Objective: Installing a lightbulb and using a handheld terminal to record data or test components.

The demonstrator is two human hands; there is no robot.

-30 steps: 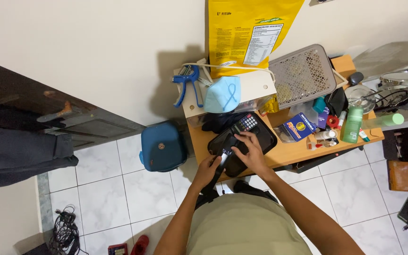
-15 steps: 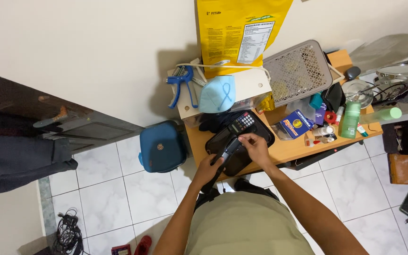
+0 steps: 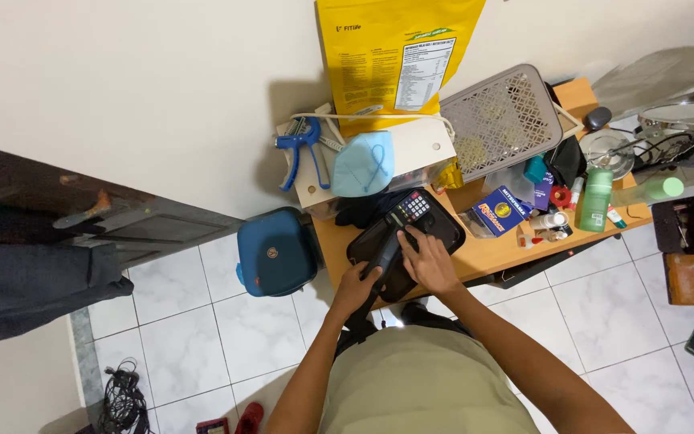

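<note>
Hands (image 3: pixel 427 261) hide much of black pouch (image 3: pixel 443 229) – grip unclear

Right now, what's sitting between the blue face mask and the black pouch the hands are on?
In the head view, a dark bundle of cloth and a calculator lie between the blue face mask and the black pouch.

Black pouch (image 3: pixel 435 229), blue mask (image 3: pixel 363 163), yellow bag (image 3: pixel 395 56), orange desk (image 3: pixel 491 253).

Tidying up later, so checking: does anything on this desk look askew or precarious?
Yes. The grey perforated basket leans tilted against the wall, and the black pouch under both hands overhangs the desk's front edge.
</note>
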